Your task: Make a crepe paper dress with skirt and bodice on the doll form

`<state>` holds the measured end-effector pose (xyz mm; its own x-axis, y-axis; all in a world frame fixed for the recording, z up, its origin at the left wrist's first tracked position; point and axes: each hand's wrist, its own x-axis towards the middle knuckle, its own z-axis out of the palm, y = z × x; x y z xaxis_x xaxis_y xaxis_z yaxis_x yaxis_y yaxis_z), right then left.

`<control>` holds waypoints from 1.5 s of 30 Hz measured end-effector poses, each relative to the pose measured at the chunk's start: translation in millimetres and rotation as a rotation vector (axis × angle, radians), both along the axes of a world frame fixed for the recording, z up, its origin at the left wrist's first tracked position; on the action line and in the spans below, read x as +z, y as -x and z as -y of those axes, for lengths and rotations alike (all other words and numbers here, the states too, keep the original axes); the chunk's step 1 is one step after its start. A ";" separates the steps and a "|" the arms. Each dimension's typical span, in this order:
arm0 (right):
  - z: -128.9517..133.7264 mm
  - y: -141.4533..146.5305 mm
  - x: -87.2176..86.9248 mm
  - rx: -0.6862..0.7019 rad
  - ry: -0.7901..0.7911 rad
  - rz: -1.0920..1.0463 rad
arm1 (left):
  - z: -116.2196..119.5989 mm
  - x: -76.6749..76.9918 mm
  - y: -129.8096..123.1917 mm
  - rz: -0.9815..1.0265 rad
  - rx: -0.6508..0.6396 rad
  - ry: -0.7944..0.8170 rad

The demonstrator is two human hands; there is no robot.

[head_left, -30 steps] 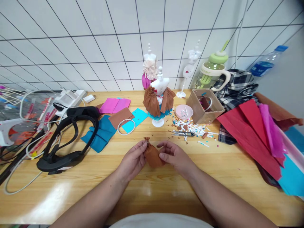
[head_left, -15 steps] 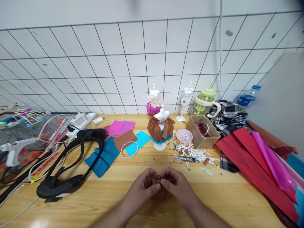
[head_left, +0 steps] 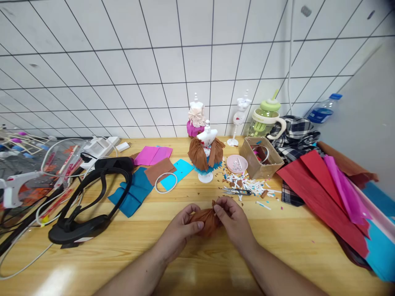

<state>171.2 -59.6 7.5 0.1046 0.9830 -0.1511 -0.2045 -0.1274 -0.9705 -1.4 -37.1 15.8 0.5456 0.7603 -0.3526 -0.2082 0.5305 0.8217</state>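
Note:
Between my hands is a piece of brown crepe paper [head_left: 206, 221], gathered into pleats at its top and fanned out below. My right hand [head_left: 232, 217] pinches the gathered end between thumb and fingers. On the other side my left hand [head_left: 185, 226] grips the paper's left edge, thumb in front. Just beyond stands a small white dress form [head_left: 207, 137] wearing brown ruffles [head_left: 197, 155] over a blue skirt [head_left: 212, 165]. Thread snips [head_left: 242, 192] lie to its right among paper scraps [head_left: 251, 185].
Behind stand a form in a pink skirt [head_left: 195, 123] and a bare white form [head_left: 240, 117]. A pink dish [head_left: 237, 169], cardboard box [head_left: 262, 169] and green-lidded cup [head_left: 265, 121] are right. Red paper [head_left: 324, 201] lies far right. Left are a black headset frame [head_left: 83, 228] and folded paper [head_left: 135, 197].
My hands have moved slightly apart, and the brown paper now shows spread between them. The camera has tilted down, so the table's things sit higher in view.

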 end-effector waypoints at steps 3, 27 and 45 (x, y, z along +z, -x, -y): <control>0.0 1.4 0.6 -0.047 -0.001 -0.003 | 3.5 0.0 -3.4 0.101 -0.026 0.121; -2.0 -9.1 2.1 0.031 0.094 -0.009 | -6.8 -1.7 -2.4 -0.373 0.184 -0.166; -5.1 -30.4 -3.5 0.356 -0.037 0.651 | -65.2 -4.8 80.4 -1.606 0.072 -1.148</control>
